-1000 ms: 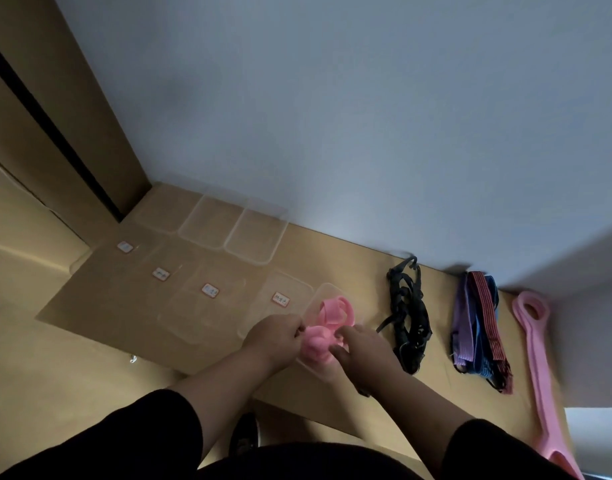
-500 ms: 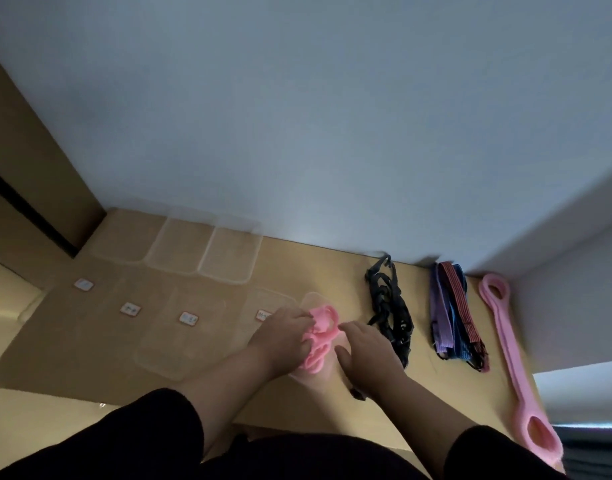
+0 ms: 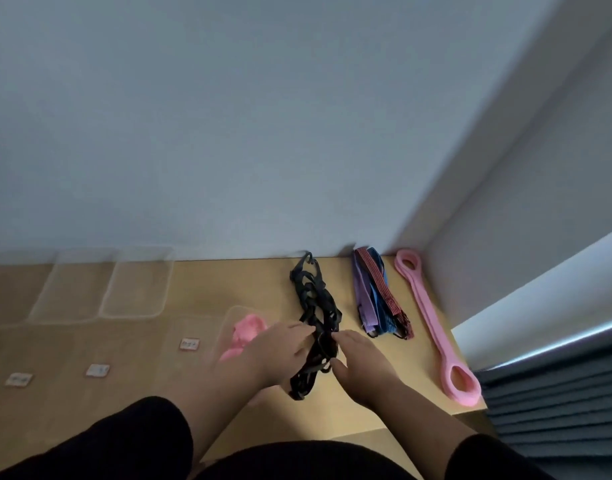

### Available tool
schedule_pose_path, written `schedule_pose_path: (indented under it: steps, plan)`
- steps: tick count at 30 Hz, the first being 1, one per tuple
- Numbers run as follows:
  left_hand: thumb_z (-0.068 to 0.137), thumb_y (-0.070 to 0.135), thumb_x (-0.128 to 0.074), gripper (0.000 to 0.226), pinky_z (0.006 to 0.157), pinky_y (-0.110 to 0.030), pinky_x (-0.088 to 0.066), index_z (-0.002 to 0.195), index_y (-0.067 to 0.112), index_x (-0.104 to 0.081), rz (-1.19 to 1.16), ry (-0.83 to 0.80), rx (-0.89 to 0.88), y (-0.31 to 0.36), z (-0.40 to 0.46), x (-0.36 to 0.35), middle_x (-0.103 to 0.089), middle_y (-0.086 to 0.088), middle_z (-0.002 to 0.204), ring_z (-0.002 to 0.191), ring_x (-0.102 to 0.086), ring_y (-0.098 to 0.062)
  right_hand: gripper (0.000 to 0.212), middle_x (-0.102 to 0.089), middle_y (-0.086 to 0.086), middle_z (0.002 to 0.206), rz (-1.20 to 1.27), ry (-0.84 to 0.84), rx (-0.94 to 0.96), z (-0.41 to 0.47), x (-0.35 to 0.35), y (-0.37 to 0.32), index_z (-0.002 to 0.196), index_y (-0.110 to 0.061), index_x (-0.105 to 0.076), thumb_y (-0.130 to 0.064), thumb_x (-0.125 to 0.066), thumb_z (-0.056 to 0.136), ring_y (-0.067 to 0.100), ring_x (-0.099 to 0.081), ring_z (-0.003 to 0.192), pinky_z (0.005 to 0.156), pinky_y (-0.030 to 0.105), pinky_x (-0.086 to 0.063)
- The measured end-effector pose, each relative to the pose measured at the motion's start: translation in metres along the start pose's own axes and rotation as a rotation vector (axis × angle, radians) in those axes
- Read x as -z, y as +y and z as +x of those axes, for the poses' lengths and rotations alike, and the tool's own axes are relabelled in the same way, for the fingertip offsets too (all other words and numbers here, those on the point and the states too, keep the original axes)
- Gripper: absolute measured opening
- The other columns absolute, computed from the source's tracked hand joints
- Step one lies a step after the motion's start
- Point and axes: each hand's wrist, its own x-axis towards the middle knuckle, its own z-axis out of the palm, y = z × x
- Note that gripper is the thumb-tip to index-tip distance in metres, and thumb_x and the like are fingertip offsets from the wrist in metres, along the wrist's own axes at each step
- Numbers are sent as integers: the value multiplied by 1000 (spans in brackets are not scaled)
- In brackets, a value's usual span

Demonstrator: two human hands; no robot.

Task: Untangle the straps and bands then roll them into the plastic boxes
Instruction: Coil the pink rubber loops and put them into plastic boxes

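One band down, by the look of it: a rolled-up pink rubber band [image 3: 246, 332] sits bunched inside a clear plastic box [image 3: 228, 318] on the light wooden table [image 3: 228, 282], just left of the action. Now both hands are on the next job. The left hand [image 3: 280, 353] has its fingers curled onto the left side of the tangled black strap bundle [image 3: 315, 306], and the right hand [image 3: 361, 362] closes in on it from the other side, fingertips pinching the strap near its middle. The tangle lies stretched from the hands toward the wall and looks thoroughly knotted, so the untangling here has barely begun. Waiting to the right, apart from the black one, is a bundle of purple, blue and red-striped flat straps [image 3: 377, 299], and beyond that a long pink figure-eight resistance band [image 3: 432, 320] laid out near the table's right edge, neither touched. Over on the left, a row of empty clear plastic boxes [image 3: 134, 289] stands against the wall, with flat clear lids bearing small white labels [image 3: 189, 344] nearer the person. My read: roughly a quarter done, three bundles left to sort and roll.
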Motion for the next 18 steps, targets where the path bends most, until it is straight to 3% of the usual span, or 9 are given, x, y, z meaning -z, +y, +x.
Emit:
schedule_pose_path:
  steps: [4, 11, 18]
  plan:
    - [100, 24, -42, 51, 113, -26, -28, 151, 20, -39, 10, -4, 22, 40, 32, -21, -41, 3, 153, 141, -36, -12, 56, -32, -6, 161, 5, -8, -39, -8, 14, 58, 155, -25, -31, -39, -46, 103, 12, -27, 148, 118, 28, -24]
    - [99, 31, -46, 47, 114, -31, -33, 146, 23, -45, -10, -80, 77, 120, 83, -80, -44, 5, 150, 137, -40, -13, 53, -39, -6, 156, 9, -85, -46, -22, 35, 164, 152, -27, -37, -39, -49, 101, 13, -36, 143, 117, 29, -30]
    - [97, 30, -51, 41, 103, -27, -40, 139, 26, -53, -40, -207, 90, 184, 128, -126, -53, 4, 138, 124, -51, -13, 45, -57, -5, 136, -44, -147, -35, -39, 46, 253, 140, -27, -53, -32, -57, 96, 15, -55, 123, 107, 32, -46]
